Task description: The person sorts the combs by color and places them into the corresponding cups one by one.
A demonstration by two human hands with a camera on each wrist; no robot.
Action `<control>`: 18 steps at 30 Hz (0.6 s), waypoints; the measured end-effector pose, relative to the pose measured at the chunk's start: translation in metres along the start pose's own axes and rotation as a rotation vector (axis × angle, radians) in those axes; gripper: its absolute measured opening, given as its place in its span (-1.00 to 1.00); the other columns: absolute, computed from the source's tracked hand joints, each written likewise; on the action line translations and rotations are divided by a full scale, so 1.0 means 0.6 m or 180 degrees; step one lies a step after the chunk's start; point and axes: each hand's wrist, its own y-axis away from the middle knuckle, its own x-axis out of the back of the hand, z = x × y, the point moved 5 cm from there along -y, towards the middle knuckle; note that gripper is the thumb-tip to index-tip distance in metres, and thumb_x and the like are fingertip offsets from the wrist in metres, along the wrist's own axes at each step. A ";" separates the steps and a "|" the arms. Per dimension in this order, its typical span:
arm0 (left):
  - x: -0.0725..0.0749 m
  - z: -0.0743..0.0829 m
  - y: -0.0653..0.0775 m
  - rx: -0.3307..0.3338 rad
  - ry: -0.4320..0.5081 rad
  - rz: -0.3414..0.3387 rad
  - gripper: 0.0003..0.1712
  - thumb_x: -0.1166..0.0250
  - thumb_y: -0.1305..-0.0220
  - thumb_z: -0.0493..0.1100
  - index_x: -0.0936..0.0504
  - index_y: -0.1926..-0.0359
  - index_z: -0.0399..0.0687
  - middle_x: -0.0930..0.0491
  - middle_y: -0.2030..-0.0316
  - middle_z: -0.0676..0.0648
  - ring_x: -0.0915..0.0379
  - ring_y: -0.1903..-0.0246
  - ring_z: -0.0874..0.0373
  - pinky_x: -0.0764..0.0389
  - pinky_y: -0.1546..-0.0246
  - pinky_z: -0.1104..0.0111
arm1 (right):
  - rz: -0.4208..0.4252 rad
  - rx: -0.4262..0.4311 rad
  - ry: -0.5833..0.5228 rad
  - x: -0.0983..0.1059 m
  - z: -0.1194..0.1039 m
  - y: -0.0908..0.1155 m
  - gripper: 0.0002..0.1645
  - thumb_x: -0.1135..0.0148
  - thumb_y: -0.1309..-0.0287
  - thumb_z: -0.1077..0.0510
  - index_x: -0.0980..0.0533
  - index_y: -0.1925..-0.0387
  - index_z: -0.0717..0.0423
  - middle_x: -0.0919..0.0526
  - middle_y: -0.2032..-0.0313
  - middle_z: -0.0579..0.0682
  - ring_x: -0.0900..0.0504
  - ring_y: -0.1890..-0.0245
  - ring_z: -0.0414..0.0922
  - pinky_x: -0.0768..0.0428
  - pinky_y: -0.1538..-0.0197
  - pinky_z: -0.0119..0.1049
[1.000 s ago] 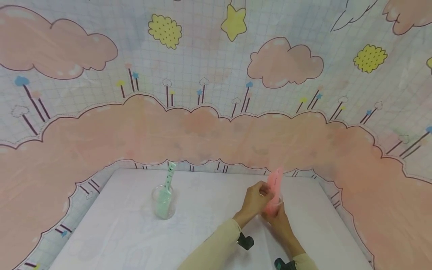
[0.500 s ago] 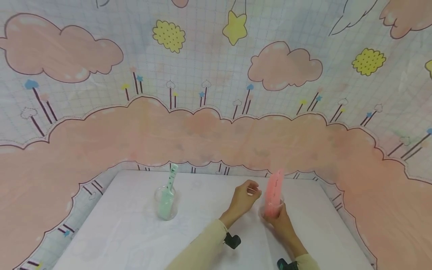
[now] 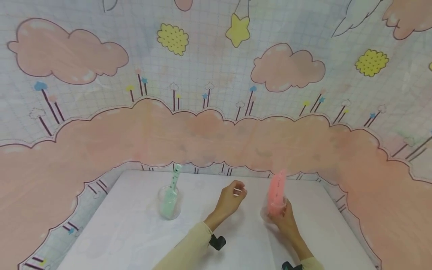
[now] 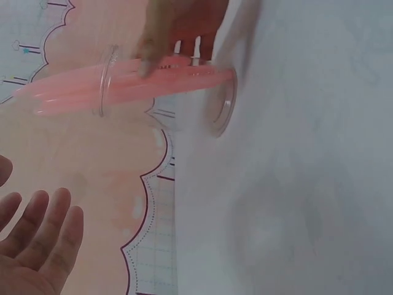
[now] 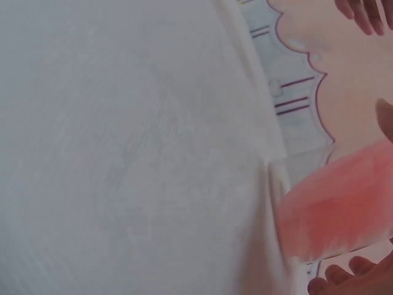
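On the right of the table, my right hand [image 3: 286,221] holds a clear plastic cup [image 4: 226,117], fingers curled about its side. Long pink pieces with dark marks [image 3: 277,191] stand in that cup and rise past its rim; their exact kind is unclear. My left hand [image 3: 231,198] hovers to the left of the cup, holding nothing. The left wrist view shows its fingers [image 4: 52,236] relaxed and apart. Farther left stands another clear cup [image 3: 161,202], holding a mint-green piece [image 3: 170,200] with a long spotted handle.
A white cloth covers the table [image 3: 135,240]. Its back edge meets a printed backdrop [image 3: 216,142] with pink clouds and stars. Black wrist cameras [image 3: 217,242] are strapped on both wrists, below beige sleeves [image 3: 185,247].
My left hand has let go of the pink pieces and drawn away to the left. My right hand stays on the cup. The head view has shifted slightly.
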 end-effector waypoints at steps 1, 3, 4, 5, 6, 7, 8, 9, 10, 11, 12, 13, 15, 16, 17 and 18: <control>0.005 0.000 0.003 0.0020 -0.0014 -0.0011 -0.77 -0.22 -0.37 -0.09 -0.57 0.01 -0.03 -0.67 0.12 -0.03 -0.64 0.13 0.14 -0.64 0.12 0.43 | 0.0055 0.0074 0.0000 0.002 -0.005 0.001 0.24 -0.37 -0.15 -0.05 0.27 -0.54 0.08 0.11 -0.52 0.28 0.03 -0.49 0.32 -0.07 -0.41 0.36; 0.016 0.000 0.009 0.0023 -0.0061 -0.0009 -0.76 -0.21 -0.38 -0.08 -0.56 0.00 -0.03 -0.67 0.10 -0.03 -0.63 0.11 0.14 -0.64 0.10 0.43 | 0.0155 0.0196 0.0041 0.007 -0.015 0.002 0.19 -0.36 -0.15 -0.02 0.23 -0.53 0.09 0.12 -0.52 0.27 0.07 -0.50 0.33 -0.03 -0.41 0.39; 0.022 0.000 0.012 0.0014 -0.0078 -0.0002 -0.76 -0.20 -0.38 -0.09 -0.56 -0.01 -0.03 -0.67 0.10 -0.04 -0.63 0.10 0.14 -0.64 0.09 0.42 | 0.0197 0.0249 0.0066 0.008 -0.021 0.003 0.19 -0.36 -0.15 -0.01 0.21 -0.53 0.09 0.13 -0.52 0.26 0.09 -0.50 0.33 0.00 -0.41 0.40; 0.029 0.001 0.016 -0.0011 -0.0086 0.0012 -0.76 -0.20 -0.38 -0.10 -0.56 -0.01 -0.04 -0.67 0.09 -0.05 -0.63 0.09 0.13 -0.65 0.08 0.41 | 0.0228 0.0278 0.0076 0.009 -0.026 0.004 0.19 -0.36 -0.14 0.00 0.21 -0.53 0.09 0.14 -0.53 0.27 0.10 -0.50 0.33 0.01 -0.41 0.40; 0.035 0.001 0.019 -0.0042 -0.0108 0.0029 -0.76 -0.19 -0.39 -0.11 -0.56 -0.01 -0.05 -0.67 0.09 -0.05 -0.63 0.09 0.12 -0.65 0.09 0.40 | 0.0255 0.0292 0.0104 0.009 -0.031 0.005 0.20 -0.37 -0.13 0.00 0.22 -0.53 0.08 0.15 -0.52 0.27 0.10 -0.50 0.34 0.00 -0.42 0.40; 0.042 0.001 0.022 -0.0065 -0.0131 0.0042 -0.76 -0.19 -0.39 -0.12 -0.55 -0.02 -0.05 -0.67 0.09 -0.06 -0.63 0.09 0.12 -0.65 0.08 0.40 | 0.0288 0.0311 0.0144 0.010 -0.036 0.006 0.20 -0.37 -0.13 0.00 0.23 -0.53 0.08 0.16 -0.52 0.28 0.09 -0.49 0.35 -0.01 -0.42 0.39; 0.048 0.001 0.025 -0.0099 -0.0150 0.0063 -0.76 -0.19 -0.39 -0.12 -0.55 -0.02 -0.05 -0.67 0.09 -0.06 -0.63 0.09 0.12 -0.66 0.08 0.39 | 0.0326 0.0325 0.0171 0.011 -0.042 0.008 0.21 -0.37 -0.12 -0.01 0.22 -0.53 0.08 0.16 -0.52 0.28 0.08 -0.49 0.35 -0.02 -0.42 0.38; 0.054 0.000 0.028 -0.0119 -0.0161 0.0083 -0.76 -0.19 -0.39 -0.12 -0.56 -0.02 -0.05 -0.67 0.08 -0.06 -0.63 0.09 0.13 -0.66 0.08 0.40 | 0.0377 0.0347 0.0196 0.013 -0.048 0.010 0.21 -0.38 -0.12 -0.01 0.22 -0.53 0.07 0.16 -0.52 0.28 0.07 -0.49 0.34 -0.04 -0.42 0.37; 0.061 -0.001 0.031 -0.0146 -0.0166 0.0097 -0.75 -0.19 -0.39 -0.12 -0.56 -0.03 -0.06 -0.67 0.08 -0.07 -0.63 0.09 0.12 -0.66 0.08 0.39 | 0.0430 0.0360 0.0213 0.015 -0.053 0.011 0.21 -0.38 -0.12 -0.01 0.21 -0.54 0.06 0.15 -0.52 0.27 0.06 -0.49 0.32 -0.06 -0.43 0.34; 0.066 -0.002 0.035 -0.0168 -0.0190 0.0111 -0.75 -0.19 -0.39 -0.11 -0.56 -0.03 -0.06 -0.67 0.07 -0.08 -0.63 0.08 0.12 -0.66 0.07 0.38 | 0.0493 0.0382 0.0233 0.018 -0.059 0.013 0.20 -0.38 -0.13 -0.01 0.20 -0.54 0.05 0.14 -0.52 0.26 0.04 -0.49 0.30 -0.07 -0.44 0.31; 0.072 -0.004 0.039 -0.0178 -0.0210 0.0121 -0.74 -0.19 -0.39 -0.11 -0.56 -0.04 -0.06 -0.67 0.06 -0.09 -0.63 0.08 0.12 -0.66 0.07 0.37 | 0.0564 0.0421 0.0243 0.020 -0.066 0.015 0.17 -0.37 -0.14 0.00 0.18 -0.53 0.06 0.12 -0.51 0.26 0.03 -0.49 0.29 -0.09 -0.44 0.29; 0.078 -0.006 0.042 -0.0189 -0.0239 0.0134 -0.74 -0.20 -0.39 -0.11 -0.56 -0.04 -0.06 -0.67 0.06 -0.09 -0.63 0.08 0.12 -0.66 0.06 0.36 | 0.0629 0.0465 0.0225 0.023 -0.073 0.017 0.14 -0.36 -0.15 0.02 0.15 -0.53 0.07 0.11 -0.51 0.25 0.02 -0.49 0.27 -0.10 -0.45 0.27; 0.090 -0.010 0.050 -0.0185 -0.0298 0.0144 -0.73 -0.20 -0.39 -0.11 -0.55 -0.05 -0.06 -0.67 0.05 -0.11 -0.63 0.06 0.11 -0.66 0.04 0.34 | 0.0730 0.0559 0.0184 0.027 -0.088 0.021 0.08 -0.34 -0.18 0.08 0.11 -0.52 0.08 0.09 -0.51 0.24 0.00 -0.49 0.26 -0.10 -0.45 0.25; 0.095 -0.013 0.053 -0.0178 -0.0340 0.0144 -0.72 -0.20 -0.39 -0.11 -0.55 -0.06 -0.06 -0.67 0.03 -0.12 -0.62 0.06 0.11 -0.66 0.03 0.32 | 0.0765 0.0603 0.0164 0.028 -0.095 0.023 0.06 -0.33 -0.19 0.10 0.10 -0.52 0.09 0.08 -0.51 0.24 0.00 -0.49 0.26 -0.09 -0.45 0.25; 0.101 -0.016 0.057 -0.0165 -0.0377 0.0146 -0.72 -0.20 -0.39 -0.12 -0.54 -0.07 -0.07 -0.66 0.02 -0.13 -0.62 0.05 0.11 -0.66 0.02 0.30 | 0.0794 0.0652 0.0147 0.029 -0.101 0.026 0.04 -0.32 -0.19 0.12 0.08 -0.52 0.10 0.08 -0.51 0.24 0.00 -0.49 0.26 -0.09 -0.45 0.27; 0.106 -0.018 0.061 -0.0148 -0.0417 0.0150 -0.71 -0.21 -0.38 -0.12 -0.54 -0.08 -0.06 -0.66 0.02 -0.11 -0.62 0.04 0.11 -0.66 0.01 0.28 | 0.0819 0.0685 0.0138 0.029 -0.108 0.028 0.03 -0.31 -0.20 0.13 0.08 -0.52 0.09 0.08 -0.51 0.23 0.01 -0.49 0.26 -0.08 -0.45 0.28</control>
